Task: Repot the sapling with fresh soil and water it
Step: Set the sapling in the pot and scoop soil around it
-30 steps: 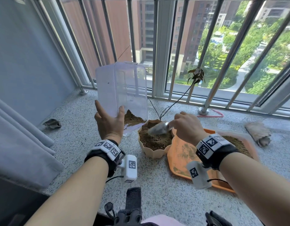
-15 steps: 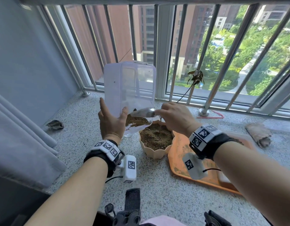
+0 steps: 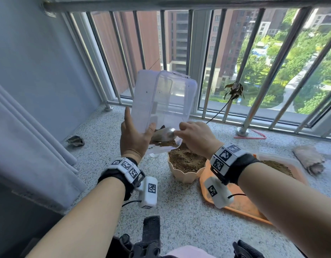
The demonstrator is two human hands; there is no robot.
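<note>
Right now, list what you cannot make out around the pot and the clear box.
- Sapling's base: head view, hidden behind the right hand and the trowel; only its thin stem and dry leaves show.
- Trowel handle: covered by the right hand's fingers.
- Soil left in the clear plastic box: mostly behind the left hand.
- Flowerpot right rim: blocked by the right wrist.
- Orange tray: partly under the right forearm.

A clear box (image 3: 161, 101) is held tilted over the pot (image 3: 185, 169) by the left hand (image 3: 135, 138). A trowel (image 3: 163, 134) is gripped by the right hand (image 3: 195, 138), blade inside the box mouth among soil (image 3: 165, 144). An orange tray (image 3: 242, 207) lies beside the pot. The sapling (image 3: 233, 90) is leaned against the railing.
</note>
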